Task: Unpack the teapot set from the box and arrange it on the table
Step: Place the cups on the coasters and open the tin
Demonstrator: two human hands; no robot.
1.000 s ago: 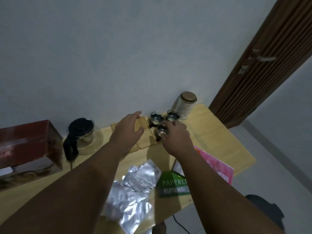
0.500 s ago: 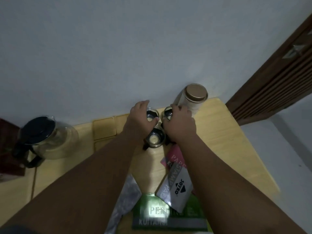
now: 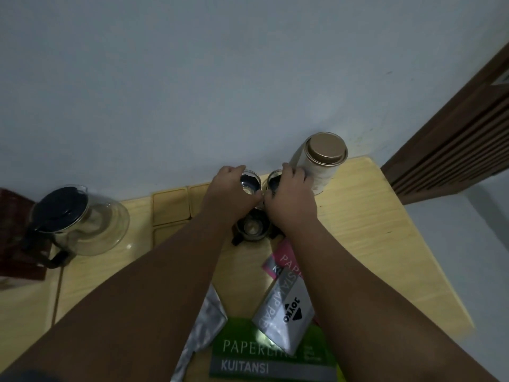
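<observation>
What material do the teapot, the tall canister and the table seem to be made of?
The teapot looks like clear glass: the table shows through its body. Its lid and handle look like black plastic, matte. The canister has a pale body, perhaps paper or coated tin, and a bronze-coloured lid with a soft metallic sheen. The table looks like light wood or wood-look laminate, with faint grain lines.

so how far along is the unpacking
Mostly done, it seems. The teapot stands on the table at the left, out of the box, and a cup sits between the arms. In hand: the left hand grips one cup, the right hand another, by the tin. Left: setting these two down; the wooden coasters sit unused.
</observation>
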